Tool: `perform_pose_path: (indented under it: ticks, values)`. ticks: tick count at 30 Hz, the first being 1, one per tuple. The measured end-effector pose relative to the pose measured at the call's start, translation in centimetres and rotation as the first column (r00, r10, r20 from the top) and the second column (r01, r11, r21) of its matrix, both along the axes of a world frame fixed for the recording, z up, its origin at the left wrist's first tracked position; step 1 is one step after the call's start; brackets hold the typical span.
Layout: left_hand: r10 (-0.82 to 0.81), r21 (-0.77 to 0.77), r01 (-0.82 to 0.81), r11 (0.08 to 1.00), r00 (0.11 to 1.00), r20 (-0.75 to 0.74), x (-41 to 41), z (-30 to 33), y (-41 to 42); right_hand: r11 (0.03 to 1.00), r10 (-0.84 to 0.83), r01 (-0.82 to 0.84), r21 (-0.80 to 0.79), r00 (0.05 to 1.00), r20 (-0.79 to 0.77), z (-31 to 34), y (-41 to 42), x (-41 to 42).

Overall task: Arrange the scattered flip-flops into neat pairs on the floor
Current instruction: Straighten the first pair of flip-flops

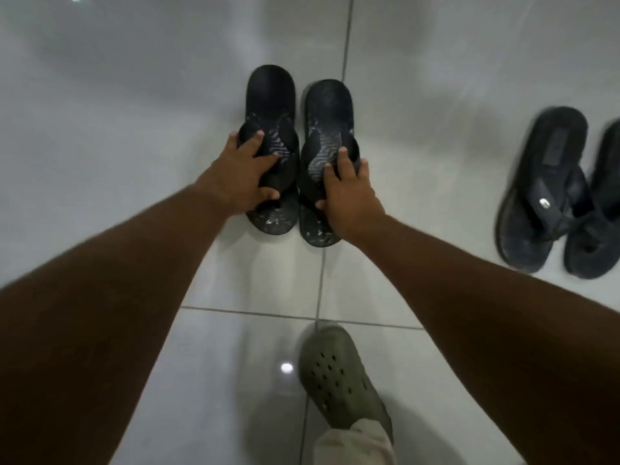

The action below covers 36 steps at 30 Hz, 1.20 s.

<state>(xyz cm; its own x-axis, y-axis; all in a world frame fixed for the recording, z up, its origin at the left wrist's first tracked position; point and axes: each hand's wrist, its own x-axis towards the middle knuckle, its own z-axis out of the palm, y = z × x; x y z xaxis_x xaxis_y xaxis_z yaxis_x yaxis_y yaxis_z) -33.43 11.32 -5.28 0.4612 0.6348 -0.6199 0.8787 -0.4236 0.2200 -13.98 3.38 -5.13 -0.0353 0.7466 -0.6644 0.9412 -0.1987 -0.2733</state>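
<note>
Two black flip-flops lay side by side on a pale tiled floor (100, 129) at the centre of the frame, touching or nearly touching along their inner edges. The left flip-flop (271, 95) sat a little higher in the frame than the right flip-flop (328, 105), so the pair was not quite level. Both long axes ran almost straight up and down the frame, with the strap ends toward the bottom and the heels toward the top.

The left hand (240, 176) lay on the left one, fingers (256, 139) spread over its strap and thumb at the toe post. The right hand (350, 193) lay on the right one, fingers (342, 156) curled around its strap. Each hand held its own flip-flop, directly under the palm, so neither had to reach across. Evening the pair would likely mean sliding one along its long axis.

At the right edge, well apart, a second dark pair (543, 189) lay tilted, with its strap ends toward the lower left. A green clog (339, 374) on the person's foot showed at the bottom centre.
</note>
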Motion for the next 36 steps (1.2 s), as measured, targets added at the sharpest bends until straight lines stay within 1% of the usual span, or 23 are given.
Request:
perform_pose_path:
  ticks: [2, 4, 8, 11, 14, 16, 18, 20, 21, 23, 27, 30, 32, 34, 36]
  values:
    - [0.019, -0.030, -0.021, 0.999, 0.998, -0.067, -3.4, 0.4, 1.0, 0.999, 0.017, -0.018, -0.033, 1.000, -0.023, 0.3, 1.6, -3.7]
    - [0.060, -0.043, -0.064, 0.997, 0.993, -0.103, -6.5, 0.6, 1.3, 0.997, 0.046, -0.048, -0.058, 0.998, -0.038, 0.4, 2.5, -6.8]
    - [0.099, -0.031, -0.102, 0.994, 0.990, -0.100, -9.5, 0.3, 0.8, 0.994, 0.075, -0.077, -0.076, 0.997, -0.025, 0.4, 2.7, -10.0]
    - [0.112, -0.022, -0.113, 0.993, 0.992, -0.065, -9.6, 0.0, 0.5, 0.995, 0.074, -0.075, -0.073, 0.997, -0.016, 0.3, 2.6, -9.8]
    - [0.103, -0.022, -0.105, 0.994, 0.992, -0.078, -9.6, 0.1, 0.6, 0.993, 0.078, -0.081, -0.088, 0.996, -0.038, 0.5, 2.8, -9.7]
    - [0.053, -0.025, -0.056, 0.998, 0.991, -0.125, -9.2, 0.6, 0.6, 0.994, 0.051, -0.058, -0.092, 0.996, -0.079, 0.8, 2.8, -9.2]
    - [-0.015, 0.011, 0.018, 1.000, 0.976, -0.217, -9.0, 1.4, 0.7, 0.999, 0.037, -0.040, -0.030, 0.995, -0.095, 1.4, 2.4, -7.9]
    - [0.014, 0.074, 0.008, 0.997, 0.956, -0.293, -8.0, 2.7, 0.1, 0.999, 0.020, -0.018, 0.042, 0.999, -0.049, 2.3, 1.0, -4.2]
    - [0.042, 0.109, -0.009, 0.994, 0.953, -0.301, -6.9, 3.5, -0.6, 0.999, -0.006, 0.007, 0.049, 1.000, -0.024, 2.9, 0.0, -1.5]
    - [0.065, 0.139, -0.028, 0.990, 0.961, -0.271, -3.2, 5.4, -2.3, 0.998, -0.060, 0.059, 0.027, 0.997, 0.054, 4.2, -2.7, 5.1]
    - [-0.002, 0.068, 0.014, 0.998, 0.985, -0.171, 9.2, 8.8, -6.8, 0.990, -0.135, 0.141, -0.008, 0.966, 0.220, 7.5, -8.0, 19.9]
    - [0.051, -0.026, -0.053, 0.998, 0.995, -0.086, 19.6, 8.9, -9.9, 0.964, -0.255, 0.265, 0.012, 0.913, 0.318, 8.1, -11.4, 29.9]
    - [0.059, -0.022, -0.060, 0.998, 0.997, -0.046, 25.8, 7.9, -11.6, 0.945, -0.311, 0.327, 0.008, 0.890, 0.333, 7.6, -13.2, 35.0]
    - [-0.003, 0.045, 0.004, 0.999, 1.000, -0.029, 32.3, 6.3, -12.9, 0.935, -0.331, 0.354, -0.021, 0.892, 0.307, 6.1, -14.5, 39.4]
    - [-0.059, 0.046, 0.059, 0.997, 0.998, 0.002, 38.4, 4.4, -13.2, 0.934, -0.323, 0.349, -0.070, 0.914, 0.246, 4.3, -15.3, 42.7]
